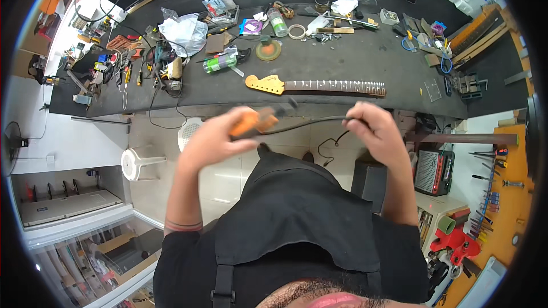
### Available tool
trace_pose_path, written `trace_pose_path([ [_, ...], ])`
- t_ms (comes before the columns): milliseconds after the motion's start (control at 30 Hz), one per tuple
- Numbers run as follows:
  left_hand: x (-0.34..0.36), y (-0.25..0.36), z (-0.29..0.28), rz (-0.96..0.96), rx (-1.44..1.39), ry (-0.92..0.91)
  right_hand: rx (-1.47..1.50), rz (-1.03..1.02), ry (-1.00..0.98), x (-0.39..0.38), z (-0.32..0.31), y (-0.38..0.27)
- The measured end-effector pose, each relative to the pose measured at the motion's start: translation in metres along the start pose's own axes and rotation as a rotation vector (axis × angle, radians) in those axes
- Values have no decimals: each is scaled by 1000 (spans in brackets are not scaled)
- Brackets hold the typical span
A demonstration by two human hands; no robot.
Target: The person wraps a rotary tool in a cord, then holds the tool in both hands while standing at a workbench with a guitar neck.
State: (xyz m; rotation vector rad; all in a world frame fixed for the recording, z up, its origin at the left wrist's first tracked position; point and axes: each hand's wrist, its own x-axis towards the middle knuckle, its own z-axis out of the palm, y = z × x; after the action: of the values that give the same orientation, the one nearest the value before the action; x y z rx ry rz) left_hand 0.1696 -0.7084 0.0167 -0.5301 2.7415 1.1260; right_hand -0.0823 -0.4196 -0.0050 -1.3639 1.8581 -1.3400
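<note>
My left hand (214, 137) is wrapped round an orange-and-black corded tool (248, 122), blurred by motion, so its exact kind does not show. A black power cord (305, 122) runs from it to my right hand (374, 128), whose fingers pinch the cord. Both hands are in the air just in front of the bench's near edge. Beyond them on the bench lies a guitar neck (337, 86), its yellowish headstock to the left and its dark fretted fingerboard facing up.
The black workbench (211, 91) spans the view. On it are green-labelled bottles (220, 64), a tape roll (297, 32), a white plastic bag (184, 33) and power tools at left. A white stool (137, 163) stands below left; an amplifier (434, 171) is at right.
</note>
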Motion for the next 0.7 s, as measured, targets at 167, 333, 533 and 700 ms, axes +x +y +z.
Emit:
trace_pose_path([
  [167, 21, 40, 48, 186, -210, -361, -87, 26, 206, 27, -3, 3],
  [333, 20, 22, 50, 177, -749, -47, 206, 282, 100, -11, 21, 32],
  [533, 49, 13, 80, 262, -1420, 412, 506, 402, -374, -46, 72, -12],
  [700, 46, 25, 77, 520, -1835, 70, 176, 233, -251, -38, 108, 63],
])
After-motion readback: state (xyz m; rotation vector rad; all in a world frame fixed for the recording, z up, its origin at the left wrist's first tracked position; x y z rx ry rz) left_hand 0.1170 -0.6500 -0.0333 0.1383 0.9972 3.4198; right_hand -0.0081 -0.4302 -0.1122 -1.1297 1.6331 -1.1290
